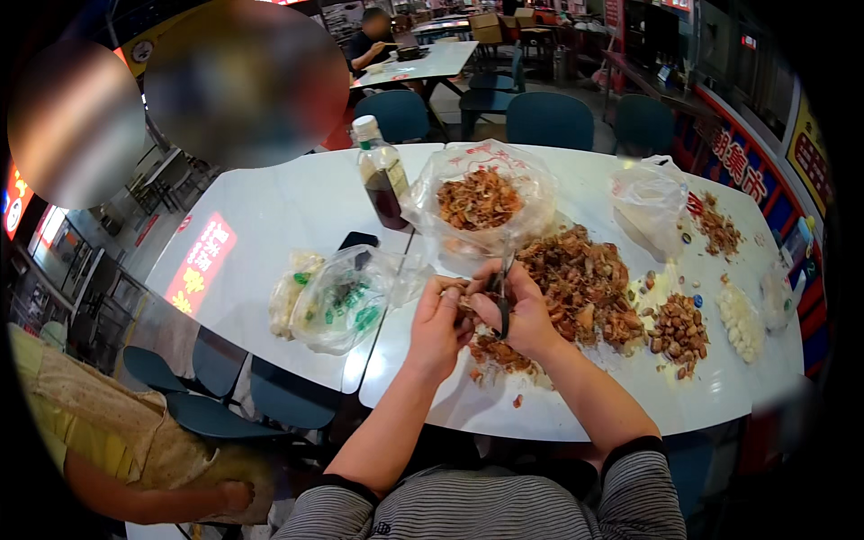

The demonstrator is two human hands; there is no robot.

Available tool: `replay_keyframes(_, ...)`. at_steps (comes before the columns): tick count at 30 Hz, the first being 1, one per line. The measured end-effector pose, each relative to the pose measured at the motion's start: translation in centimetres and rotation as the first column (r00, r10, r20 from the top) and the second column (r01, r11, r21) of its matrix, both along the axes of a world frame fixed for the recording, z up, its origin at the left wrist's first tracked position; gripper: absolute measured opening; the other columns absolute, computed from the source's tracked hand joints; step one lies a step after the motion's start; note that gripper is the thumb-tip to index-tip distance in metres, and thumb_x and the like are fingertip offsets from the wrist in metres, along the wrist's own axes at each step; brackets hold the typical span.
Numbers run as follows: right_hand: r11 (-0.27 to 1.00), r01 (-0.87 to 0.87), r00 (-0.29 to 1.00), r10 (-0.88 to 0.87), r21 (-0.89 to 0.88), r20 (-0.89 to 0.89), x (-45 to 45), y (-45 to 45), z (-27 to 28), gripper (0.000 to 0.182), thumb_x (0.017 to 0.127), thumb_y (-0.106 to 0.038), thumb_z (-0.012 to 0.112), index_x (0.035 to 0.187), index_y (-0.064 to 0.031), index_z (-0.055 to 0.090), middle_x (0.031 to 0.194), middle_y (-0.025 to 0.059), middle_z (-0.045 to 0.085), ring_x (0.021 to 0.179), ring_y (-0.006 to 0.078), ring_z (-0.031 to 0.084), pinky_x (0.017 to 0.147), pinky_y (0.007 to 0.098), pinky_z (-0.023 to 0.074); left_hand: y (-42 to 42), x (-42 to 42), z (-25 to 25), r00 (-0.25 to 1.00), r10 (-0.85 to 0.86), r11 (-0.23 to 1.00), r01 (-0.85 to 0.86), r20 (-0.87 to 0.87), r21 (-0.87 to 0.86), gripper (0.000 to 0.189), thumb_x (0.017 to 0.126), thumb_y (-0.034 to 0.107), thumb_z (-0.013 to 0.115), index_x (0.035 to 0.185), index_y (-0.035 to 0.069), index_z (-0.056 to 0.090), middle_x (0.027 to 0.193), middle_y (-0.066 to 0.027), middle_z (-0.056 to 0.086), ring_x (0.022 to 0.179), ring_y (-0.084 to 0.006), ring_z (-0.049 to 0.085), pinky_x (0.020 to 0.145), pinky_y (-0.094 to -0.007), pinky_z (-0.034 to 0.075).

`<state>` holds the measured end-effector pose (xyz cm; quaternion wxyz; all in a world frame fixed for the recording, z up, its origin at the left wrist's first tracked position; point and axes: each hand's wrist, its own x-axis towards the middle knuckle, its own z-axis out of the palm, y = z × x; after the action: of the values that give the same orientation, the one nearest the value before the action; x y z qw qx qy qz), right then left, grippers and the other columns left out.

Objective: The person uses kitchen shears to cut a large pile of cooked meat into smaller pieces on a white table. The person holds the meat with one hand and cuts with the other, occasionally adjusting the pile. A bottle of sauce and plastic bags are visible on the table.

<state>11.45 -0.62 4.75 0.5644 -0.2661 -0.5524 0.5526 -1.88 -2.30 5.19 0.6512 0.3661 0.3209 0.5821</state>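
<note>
My left hand (435, 331) pinches a small brownish bulb (467, 305), which looks like a shallot, partly hidden by the fingers. Around a pair of black-handled scissors (504, 314) my right hand (523, 307) is closed, with the blades pointing away from me. Both hands almost meet above the white table (466, 405). Just beyond the right hand lies a large heap of reddish-brown shallots (580, 283) with dry roots and skins. Loose trimmings (503, 354) are scattered under my hands. To the right sits a smaller pile of trimmed shallots (678, 331).
An open plastic bag (486, 202) of skins stands at the back beside a bottle of dark liquid (383, 175). Left are a clear bag (347, 304) and a black phone (359, 239). Pale peeled cloves (739, 320) lie far right. A person in an apron (115, 412) is at left.
</note>
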Motion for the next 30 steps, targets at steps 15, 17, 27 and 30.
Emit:
replay_keyframes(15, 0.920, 0.094, 0.946, -0.202, -0.382, -0.255, 1.6, 0.9, -1.1, 0.028, 0.081, -0.005, 0.067, 0.105, -0.0068, 0.052, 0.090, 0.0022, 0.056, 0.080, 0.0126, 0.059, 0.064, 0.0261, 0.0523, 1.5, 0.7, -1.8, 0.962, -0.101, 0.971, 0.151, 0.254, -0.187, 0.018, 0.099, 0.020, 0.036, 0.101, 0.007, 0.047, 0.081, -0.0052, 0.055, 0.063, -0.0137, 0.055, 0.052, -0.0244, 0.048)
replay_keyframes(17, 0.891, 0.078, 0.948, -0.205, -0.447, -0.244, 2.9, 1.0, -1.1, 0.028, 0.081, -0.005, 0.067, 0.105, -0.0066, 0.052, 0.089, 0.0019, 0.056, 0.080, 0.0129, 0.059, 0.064, 0.0267, 0.0531, 1.8, 0.7, -1.6, 0.960, -0.112, 0.959, 0.172, 0.255, -0.225, 0.017, 0.098, 0.021, 0.037, 0.100, 0.007, 0.048, 0.084, -0.0068, 0.058, 0.066, -0.0144, 0.057, 0.054, -0.0247, 0.049)
replay_keyframes(27, 0.910, 0.160, 0.975, -0.206, -0.383, -0.082, 4.3, 0.8, -1.6, 0.032, 0.079, -0.001, 0.065, 0.109, -0.0006, 0.054, 0.093, 0.0074, 0.058, 0.072, 0.0149, 0.061, 0.065, 0.0264, 0.0536, 3.9, 2.0, -2.5, 0.951, -0.059, 0.974, 0.121, -0.302, 0.191, 0.026, 0.088, 0.004, 0.055, 0.114, 0.005, 0.058, 0.089, -0.0050, 0.062, 0.079, -0.0146, 0.060, 0.064, -0.0250, 0.048)
replay_keyframes(30, 0.918, 0.133, 0.983, -0.170, -0.374, -0.066, 4.8, 0.6, -1.9, 0.033, 0.078, -0.001, 0.065, 0.110, -0.0009, 0.055, 0.091, 0.0063, 0.059, 0.071, 0.0137, 0.061, 0.063, 0.0256, 0.0523, 3.3, 2.0, -2.0, 0.762, 0.143, 0.898, 0.168, -0.632, 0.407, 0.024, 0.083, 0.000, 0.059, 0.106, 0.004, 0.064, 0.090, -0.0062, 0.063, 0.079, -0.0146, 0.059, 0.067, -0.0250, 0.047)
